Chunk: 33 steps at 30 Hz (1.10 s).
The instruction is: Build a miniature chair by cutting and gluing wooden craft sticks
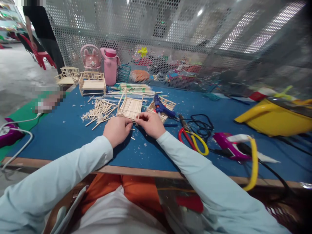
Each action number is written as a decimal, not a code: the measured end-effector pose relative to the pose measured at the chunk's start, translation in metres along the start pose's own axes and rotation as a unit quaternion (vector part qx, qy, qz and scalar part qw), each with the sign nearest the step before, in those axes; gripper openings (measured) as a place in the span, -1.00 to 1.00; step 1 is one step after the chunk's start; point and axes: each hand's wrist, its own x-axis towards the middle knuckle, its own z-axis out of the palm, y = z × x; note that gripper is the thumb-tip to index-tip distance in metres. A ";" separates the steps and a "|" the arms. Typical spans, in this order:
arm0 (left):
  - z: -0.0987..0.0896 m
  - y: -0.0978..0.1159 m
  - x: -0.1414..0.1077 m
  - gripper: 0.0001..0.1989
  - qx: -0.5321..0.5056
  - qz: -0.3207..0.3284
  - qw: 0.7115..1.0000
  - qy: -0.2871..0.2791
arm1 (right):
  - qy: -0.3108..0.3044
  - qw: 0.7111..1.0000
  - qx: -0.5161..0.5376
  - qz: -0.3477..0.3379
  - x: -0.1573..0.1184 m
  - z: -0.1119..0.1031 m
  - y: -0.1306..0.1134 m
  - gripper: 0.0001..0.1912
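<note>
A small chair-like frame of thin wooden sticks (131, 107) stands on the blue table in front of me, with a slatted seat and a few upright sticks. My left hand (118, 130) is closed at its near left edge, fingers curled against the sticks. At its near right corner my right hand (151, 124) pinches the frame between thumb and fingertips. A blue glue gun (161, 106) rests on another stick piece (170, 104) just beyond my right hand. Left of the frame lies a heap of short cut sticks (101, 110).
Scissors with red and yellow handles (195, 141) lie right of my hands, beside a coiled black cable (201, 125). Further right are a purple tool (231, 147) and a yellow container (273, 117). Finished-looking stick chairs (92, 84) and a pink bottle (110, 68) stand at the back left.
</note>
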 end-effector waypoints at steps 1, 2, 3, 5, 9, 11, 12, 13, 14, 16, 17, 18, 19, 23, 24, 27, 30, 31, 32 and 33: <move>0.002 0.000 -0.002 -0.71 0.003 -0.002 1.000 -0.002 | 0.001 1.000 0.000 0.000 0.000 0.000 0.000 -0.89; 0.004 0.000 -0.005 -0.71 0.005 -0.006 1.000 0.000 | 0.003 1.000 0.000 0.001 0.000 0.000 0.000 -0.90; 0.006 0.001 -0.007 -0.70 0.009 -0.010 1.000 0.004 | 0.004 1.000 0.001 0.001 0.000 0.001 0.000 -0.90; 0.008 0.003 -0.011 -0.67 0.015 -0.020 1.000 0.017 | 0.005 1.000 0.003 0.003 0.000 0.001 0.000 -0.89; 0.008 0.008 -0.012 -0.55 0.023 -0.027 0.999 0.030 | 0.006 1.000 0.006 0.006 0.001 0.001 0.000 -0.88; 0.008 0.008 -0.012 -0.52 0.024 -0.023 0.999 0.023 | 0.008 1.000 0.004 0.005 0.001 0.001 0.000 -0.87; 0.008 0.008 -0.012 -0.52 0.024 -0.022 0.999 0.018 | 0.009 1.000 0.003 0.005 0.001 0.001 0.000 -0.86; 0.009 0.008 -0.012 -0.53 0.021 -0.021 0.999 0.015 | 0.009 1.000 0.002 0.004 0.001 0.001 0.000 -0.86; 0.009 0.008 -0.013 -0.53 0.017 -0.021 1.000 0.014 | 0.010 1.000 0.000 0.003 0.001 0.001 0.000 -0.85; 0.011 0.006 -0.012 -0.54 0.001 -0.024 1.000 0.018 | 0.010 1.000 -0.003 0.001 0.001 0.001 0.001 -0.86; 0.012 0.005 -0.011 -0.54 -0.012 -0.027 0.999 0.022 | 0.010 1.000 -0.004 0.001 0.000 0.001 0.001 -0.86; 0.013 0.004 -0.009 -0.55 -0.027 -0.030 0.999 0.028 | 0.010 1.000 -0.006 0.000 0.000 0.000 0.000 -0.86; 0.014 0.003 -0.007 -0.55 -0.046 -0.034 0.998 0.034 | 0.009 1.000 -0.008 -0.002 0.000 0.000 0.000 -0.87; 0.015 0.001 0.007 -0.64 -0.139 -0.046 0.988 0.037 | 0.008 1.000 -0.020 -0.008 0.001 -0.001 0.001 -0.86; 0.015 0.001 0.011 -0.68 -0.162 -0.048 0.985 0.032 | 0.008 1.000 -0.024 -0.010 0.001 -0.001 0.001 -0.87; 0.017 0.003 0.021 -0.73 -0.217 -0.060 0.974 0.024 | 0.008 0.999 -0.039 -0.014 0.001 0.001 0.001 -0.88; 0.019 0.005 0.020 -0.73 -0.251 -0.074 0.965 0.030 | 0.003 0.999 -0.051 -0.018 -0.003 -0.001 -0.003 -0.89; 0.018 0.006 0.017 -0.73 -0.258 -0.076 0.963 0.033 | 0.003 0.998 -0.055 -0.023 -0.006 -0.005 -0.006 -0.88; 0.016 0.007 0.013 -0.74 -0.265 -0.079 0.960 0.037 | 0.012 0.998 -0.059 -0.033 -0.009 -0.011 -0.010 -0.79; 0.013 0.006 0.007 -0.75 -0.267 -0.075 0.960 0.041 | 0.033 0.996 -0.066 -0.046 -0.012 -0.019 -0.012 -0.67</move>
